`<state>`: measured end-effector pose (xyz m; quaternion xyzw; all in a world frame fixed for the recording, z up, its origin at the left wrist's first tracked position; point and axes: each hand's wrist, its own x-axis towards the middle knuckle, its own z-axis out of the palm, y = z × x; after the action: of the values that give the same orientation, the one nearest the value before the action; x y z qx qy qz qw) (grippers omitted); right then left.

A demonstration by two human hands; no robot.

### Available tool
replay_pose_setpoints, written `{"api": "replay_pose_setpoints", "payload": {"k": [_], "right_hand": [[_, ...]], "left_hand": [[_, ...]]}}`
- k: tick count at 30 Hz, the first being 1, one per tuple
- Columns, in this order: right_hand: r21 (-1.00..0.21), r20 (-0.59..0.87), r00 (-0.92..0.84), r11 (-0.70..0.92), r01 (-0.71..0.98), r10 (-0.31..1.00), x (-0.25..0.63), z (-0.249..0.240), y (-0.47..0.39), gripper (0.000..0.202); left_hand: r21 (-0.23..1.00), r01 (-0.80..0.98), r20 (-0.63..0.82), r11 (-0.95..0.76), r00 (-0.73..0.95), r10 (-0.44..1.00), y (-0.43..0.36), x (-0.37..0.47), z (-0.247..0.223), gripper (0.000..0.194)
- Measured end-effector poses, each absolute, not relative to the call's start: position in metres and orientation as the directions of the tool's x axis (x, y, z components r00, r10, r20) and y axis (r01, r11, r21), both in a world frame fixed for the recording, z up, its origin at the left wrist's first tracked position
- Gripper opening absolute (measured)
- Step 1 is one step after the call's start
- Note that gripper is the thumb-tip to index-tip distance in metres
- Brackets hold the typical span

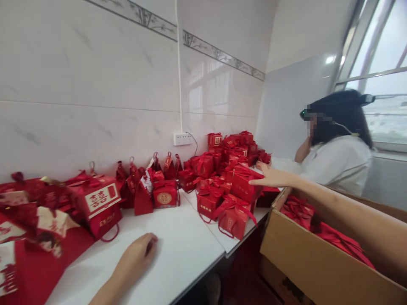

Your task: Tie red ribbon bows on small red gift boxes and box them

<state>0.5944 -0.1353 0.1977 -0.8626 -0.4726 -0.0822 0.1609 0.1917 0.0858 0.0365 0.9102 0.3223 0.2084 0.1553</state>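
Note:
My left hand rests on the white table with its fingers curled in; nothing shows in it. Stretched across the cardboard box, my right arm reaches a heap of red gift boxes. There my right hand grips a red gift box at its right side, thumb on the front and fingers near the top. Just below this one sits another ribboned red gift box with a cord handle. To the left of it stands a red gift box with gold lettering.
An open cardboard box holding red ribboned pieces stands at the right. More red gift boxes line the table's left side and wall. A person in white sits beyond, at the right. A power strip is on the wall.

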Motion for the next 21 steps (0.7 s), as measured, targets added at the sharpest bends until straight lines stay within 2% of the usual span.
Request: {"api": "replay_pose_setpoints", "payload": {"k": [4, 8, 9, 12, 15, 17, 19, 21], "right_hand": [[-0.148, 0.195, 0.552, -0.532, 0.833, 0.81, 0.578, 0.195, -0.122, 0.08], [-0.068, 0.298, 0.518, -0.524, 0.849, 0.802, 0.531, 0.208, -0.115, 0.091], [-0.05, 0.336, 0.46, -0.472, 0.88, 0.822, 0.513, 0.212, -0.109, 0.093], [-0.033, 0.462, 0.081, -0.074, 0.997, 0.883, 0.459, 0.213, -0.077, 0.09], [-0.018, 0.499, -0.243, 0.29, 0.957, 0.832, 0.411, 0.193, -0.025, 0.092], [-0.057, 0.492, -0.325, 0.403, 0.914, 0.808, 0.385, 0.171, 0.013, 0.092], [-0.131, 0.451, -0.377, 0.478, 0.869, 0.809, 0.364, 0.146, 0.046, 0.093], [-0.227, 0.404, -0.424, 0.537, 0.812, 0.811, 0.348, 0.12, 0.071, 0.092]], "left_hand": [[0.395, 0.487, 0.267, -0.779, 0.75, 0.605, 0.085, 0.189, 0.035, 0.022], [0.428, 0.485, 0.247, -0.763, 0.749, 0.615, 0.083, 0.191, 0.031, 0.024], [0.465, 0.482, 0.237, -0.742, 0.74, 0.629, 0.083, 0.191, 0.03, 0.024], [0.692, 0.409, 0.208, -0.595, 0.676, 0.707, 0.089, 0.187, 0.031, 0.031], [0.877, 0.192, 0.305, -0.441, 0.485, 0.82, 0.105, 0.176, 0.038, 0.04], [0.909, 0.044, 0.388, -0.415, 0.274, 0.88, 0.117, 0.167, 0.043, 0.043], [0.912, -0.098, 0.407, -0.399, 0.091, 0.909, 0.126, 0.16, 0.047, 0.048], [0.899, -0.186, 0.408, -0.397, 0.025, 0.913, 0.132, 0.156, 0.049, 0.05]]}}
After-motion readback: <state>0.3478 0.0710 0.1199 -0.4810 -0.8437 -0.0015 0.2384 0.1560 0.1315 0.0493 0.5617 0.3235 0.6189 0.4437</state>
